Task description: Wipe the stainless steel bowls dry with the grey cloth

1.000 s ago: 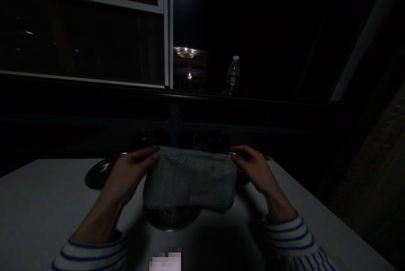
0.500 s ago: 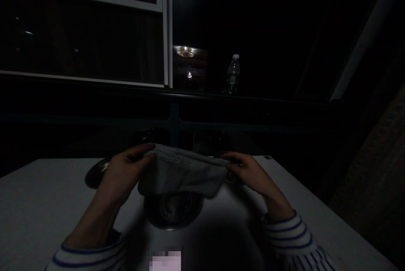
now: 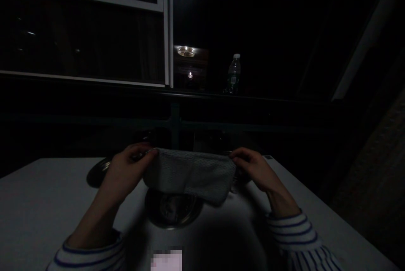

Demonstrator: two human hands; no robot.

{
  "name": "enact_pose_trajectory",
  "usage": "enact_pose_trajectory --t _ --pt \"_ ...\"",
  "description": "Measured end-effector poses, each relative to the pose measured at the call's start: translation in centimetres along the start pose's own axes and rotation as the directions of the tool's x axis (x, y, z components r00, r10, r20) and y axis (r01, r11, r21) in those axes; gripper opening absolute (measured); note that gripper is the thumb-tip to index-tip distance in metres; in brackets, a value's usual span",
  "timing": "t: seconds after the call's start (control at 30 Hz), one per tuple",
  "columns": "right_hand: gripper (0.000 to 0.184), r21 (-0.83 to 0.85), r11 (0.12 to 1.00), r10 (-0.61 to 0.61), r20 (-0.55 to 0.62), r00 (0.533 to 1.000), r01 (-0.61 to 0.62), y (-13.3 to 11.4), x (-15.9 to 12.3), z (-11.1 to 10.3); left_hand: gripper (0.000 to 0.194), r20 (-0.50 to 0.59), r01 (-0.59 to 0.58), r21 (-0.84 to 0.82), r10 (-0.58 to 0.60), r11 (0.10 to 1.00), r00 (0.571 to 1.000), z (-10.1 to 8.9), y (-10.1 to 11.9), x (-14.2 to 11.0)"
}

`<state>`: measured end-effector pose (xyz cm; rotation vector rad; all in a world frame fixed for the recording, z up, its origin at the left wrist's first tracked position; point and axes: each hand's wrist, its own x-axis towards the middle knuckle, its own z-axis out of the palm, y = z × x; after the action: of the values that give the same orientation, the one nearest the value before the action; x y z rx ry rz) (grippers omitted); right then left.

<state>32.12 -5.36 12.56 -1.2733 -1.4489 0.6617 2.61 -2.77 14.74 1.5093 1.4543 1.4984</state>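
Observation:
A grey textured cloth [image 3: 193, 174] hangs stretched between my two hands, above the white table. My left hand [image 3: 126, 172] pinches its upper left corner, and my right hand [image 3: 253, 167] pinches the upper right corner. Beneath the cloth's lower edge stands a shiny metal bowl [image 3: 172, 212], its back part hidden by the cloth. Another metal dish or bowl [image 3: 97, 174] sits behind my left wrist, partly covered by it. Something dark and shiny shows behind my right fingers, too dim to name.
A plastic bottle [image 3: 234, 75] with a white cap stands on the window ledge [image 3: 202, 95] beyond the white table [image 3: 63, 195]. A white-framed window [image 3: 167, 30] is at the back left. A blurred pale patch [image 3: 167, 260] lies at the near edge. The room is very dark.
My right hand has moved slightly right and up, so the cloth's top edge is now straighter and nearly level. Both hands keep their pinch on it.

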Motion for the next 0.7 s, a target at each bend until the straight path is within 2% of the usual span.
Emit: enact_pose_trajectory --t 0.1,0.2,0.33,0.4,0.53,0.7 --pt "0.02 0.056 0.998 0.019 -0.039 0.999 -0.017 -0.2 0.1 0.4 0.036 0.03 0.001 0.072 -0.003 0.997 1.0 -0.1 0.0 -0.1" --pt "0.022 0.103 0.994 0.038 -0.064 0.997 -0.031 -0.5 -0.1 0.6 0.033 0.033 -0.033 0.073 0.031 0.997 0.999 0.0 0.1 -0.1" --pt "0.039 0.218 0.97 0.098 0.064 0.993 -0.11 -0.5 -0.5 0.4 0.028 0.026 -0.03 0.054 0.029 0.998 0.999 0.0 0.3 -0.2" --pt "0.043 0.151 0.984 0.084 0.084 0.993 -0.096 -0.3 -0.5 0.3 0.028 0.027 -0.016 0.042 0.015 0.999 1.0 0.0 0.3 -0.2" --pt "0.027 -0.064 0.998 -0.017 0.091 0.996 0.023 0.3 0.0 0.2 0.032 0.034 -0.027 0.03 0.026 0.999 0.999 0.0 0.1 0.1" --pt "0.027 -0.118 0.983 -0.12 0.173 0.978 0.141 1.0 0.3 -0.3 0.036 0.047 -0.052 0.013 0.051 0.999 0.998 -0.2 -0.1 0.3"
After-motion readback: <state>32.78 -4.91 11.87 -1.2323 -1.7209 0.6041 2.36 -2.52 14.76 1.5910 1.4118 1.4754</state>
